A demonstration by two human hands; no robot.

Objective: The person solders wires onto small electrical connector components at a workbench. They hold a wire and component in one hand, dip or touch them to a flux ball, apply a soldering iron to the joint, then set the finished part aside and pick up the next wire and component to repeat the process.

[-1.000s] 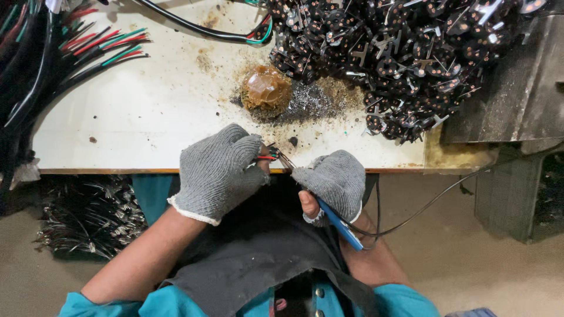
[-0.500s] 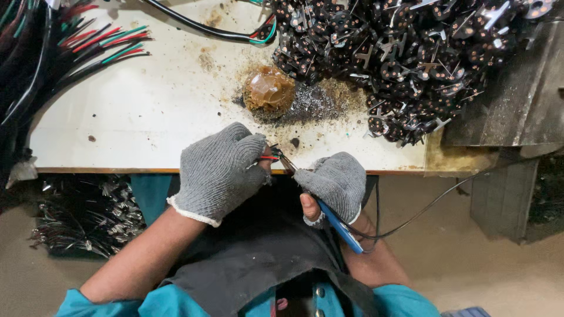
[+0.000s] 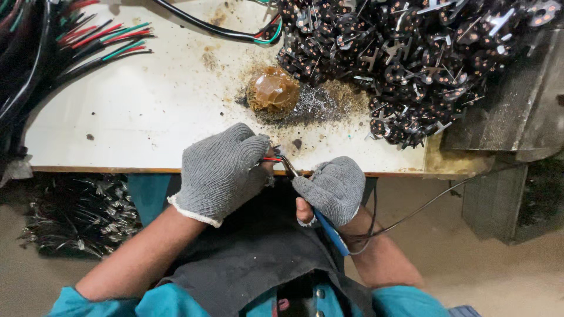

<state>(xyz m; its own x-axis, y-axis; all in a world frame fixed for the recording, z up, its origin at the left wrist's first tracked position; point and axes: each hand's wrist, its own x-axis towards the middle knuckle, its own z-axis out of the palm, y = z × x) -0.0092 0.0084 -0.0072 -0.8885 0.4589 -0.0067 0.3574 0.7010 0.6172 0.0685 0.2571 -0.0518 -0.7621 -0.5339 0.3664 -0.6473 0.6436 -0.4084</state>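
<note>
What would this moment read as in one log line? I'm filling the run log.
left hand: pinches red wire end | right hand: grips blue-handled soldering iron, tip at wire | table: brown lump

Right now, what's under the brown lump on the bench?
The brown lump sits on the white benchtop, ringed by dark grey filings and brownish residue. Whatever lies directly beneath the lump is covered.

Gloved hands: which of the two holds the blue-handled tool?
The right hand holds the blue-handled tool; the left hand pinches a red wire instead.
</note>
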